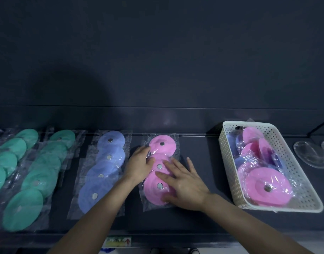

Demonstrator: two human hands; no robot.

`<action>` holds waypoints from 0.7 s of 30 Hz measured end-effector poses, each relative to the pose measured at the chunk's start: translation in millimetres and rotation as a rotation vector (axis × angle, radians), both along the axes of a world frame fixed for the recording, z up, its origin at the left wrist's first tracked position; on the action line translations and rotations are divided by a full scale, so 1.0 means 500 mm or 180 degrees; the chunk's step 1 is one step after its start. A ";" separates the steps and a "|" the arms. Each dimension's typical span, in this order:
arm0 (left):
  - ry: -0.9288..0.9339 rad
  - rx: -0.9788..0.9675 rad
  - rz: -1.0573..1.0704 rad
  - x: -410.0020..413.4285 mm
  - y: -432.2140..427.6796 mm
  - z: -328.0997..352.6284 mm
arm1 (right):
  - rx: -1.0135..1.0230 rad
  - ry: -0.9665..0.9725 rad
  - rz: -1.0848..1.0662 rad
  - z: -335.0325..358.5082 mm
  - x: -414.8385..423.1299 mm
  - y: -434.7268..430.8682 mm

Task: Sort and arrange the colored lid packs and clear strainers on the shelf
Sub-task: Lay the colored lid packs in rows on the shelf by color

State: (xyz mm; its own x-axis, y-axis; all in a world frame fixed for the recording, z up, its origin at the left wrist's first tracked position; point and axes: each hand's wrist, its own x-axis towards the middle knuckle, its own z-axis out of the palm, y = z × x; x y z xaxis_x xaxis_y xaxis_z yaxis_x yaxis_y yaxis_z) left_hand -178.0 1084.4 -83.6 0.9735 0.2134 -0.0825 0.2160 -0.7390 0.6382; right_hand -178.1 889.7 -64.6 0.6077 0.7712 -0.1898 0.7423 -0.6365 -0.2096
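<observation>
The pink pack (153, 189) lies flat on the shelf (197, 158) at centre frame, just right of the blue pack (104, 167), and both hands are on it. The right hand (185, 186) covers its lower half with fingers (171, 168) spread and pressed flat, probably to smooth the wrap and stop it sliding. The left hand (139, 162) rests at its upper left edge, fingers together on the film, seemingly nudging it parallel to the blue one. Two green packs (42, 173) fill the left of the frame, so the row runs by colour. More pink and blue packs wait in the white basket (229, 162) at right, and the clear strainers (311, 156) sit beyond it at the far right edge
</observation>
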 end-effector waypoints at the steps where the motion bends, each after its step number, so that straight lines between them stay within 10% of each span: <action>1: 0.0023 0.0005 -0.0005 0.002 -0.003 0.001 | -0.0033 -0.0021 0.0003 0.000 0.000 -0.001; 21: -0.0049 0.0298 -0.0493 0.064 -0.142 0.009 | -0.0003 0.0246 -0.0454 0.031 0.026 -0.108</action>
